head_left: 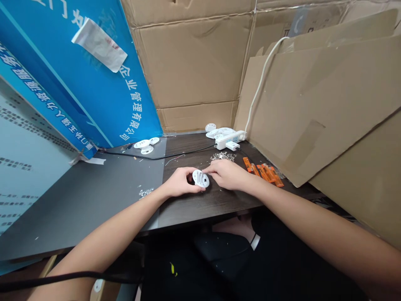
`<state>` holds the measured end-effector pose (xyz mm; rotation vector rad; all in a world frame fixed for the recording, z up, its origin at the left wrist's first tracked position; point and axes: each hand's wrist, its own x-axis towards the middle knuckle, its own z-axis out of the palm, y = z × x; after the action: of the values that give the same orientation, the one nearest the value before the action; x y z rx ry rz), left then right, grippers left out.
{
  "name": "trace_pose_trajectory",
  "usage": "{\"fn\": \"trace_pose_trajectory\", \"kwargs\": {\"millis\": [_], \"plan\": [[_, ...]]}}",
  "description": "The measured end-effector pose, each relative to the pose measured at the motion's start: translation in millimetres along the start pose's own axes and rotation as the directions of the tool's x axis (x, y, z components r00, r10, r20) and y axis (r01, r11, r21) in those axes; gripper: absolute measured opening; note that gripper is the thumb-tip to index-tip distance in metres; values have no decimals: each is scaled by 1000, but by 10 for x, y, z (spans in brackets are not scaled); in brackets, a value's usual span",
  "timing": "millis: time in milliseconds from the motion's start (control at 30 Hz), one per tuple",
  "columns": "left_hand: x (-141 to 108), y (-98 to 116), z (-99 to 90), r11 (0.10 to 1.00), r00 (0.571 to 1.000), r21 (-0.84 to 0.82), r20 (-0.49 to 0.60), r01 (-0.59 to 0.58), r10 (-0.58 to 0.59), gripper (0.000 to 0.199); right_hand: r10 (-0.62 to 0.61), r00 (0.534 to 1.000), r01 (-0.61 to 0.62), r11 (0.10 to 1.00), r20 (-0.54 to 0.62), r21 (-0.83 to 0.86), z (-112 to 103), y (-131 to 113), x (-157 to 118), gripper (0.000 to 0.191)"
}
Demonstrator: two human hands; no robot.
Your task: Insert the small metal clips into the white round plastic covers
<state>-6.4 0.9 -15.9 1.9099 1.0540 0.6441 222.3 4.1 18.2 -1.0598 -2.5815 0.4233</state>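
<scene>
My left hand grips a round white plastic housing by its edge, thumb below and fingers above. The housing is tilted, so its inner side with ridges and a small dark opening faces up. At its upper right edge are the fingertips of my right hand, drawn together; anything between them is too small to make out. Just beyond my right hand lies a pile of small metal parts. To the left of my left hand is a scatter of small shiny pieces.
White round housings lie at the back left, with more at the back right beside a power strip with a plugged-in adapter. Orange strips lie to the right. A black cable crosses the table; cardboard stands behind.
</scene>
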Motion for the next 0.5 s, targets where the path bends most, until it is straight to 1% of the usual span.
{"fn": "trace_pose_trajectory", "kwargs": {"millis": [200,400,500], "plan": [[1,17,-11,1000,1000,5,2,10,-10,47,-21,1000,20,994,7,106,-31,8,4,40],[2,7,-8,1000,1000,5,-3,9,-9,48,-27,1000,26,997,7,73,-23,16,4,40],[4,2,-3,1000,1000,3,-1,11,-11,48,-9,1000,9,999,8,42,-21,-6,12,40]]}}
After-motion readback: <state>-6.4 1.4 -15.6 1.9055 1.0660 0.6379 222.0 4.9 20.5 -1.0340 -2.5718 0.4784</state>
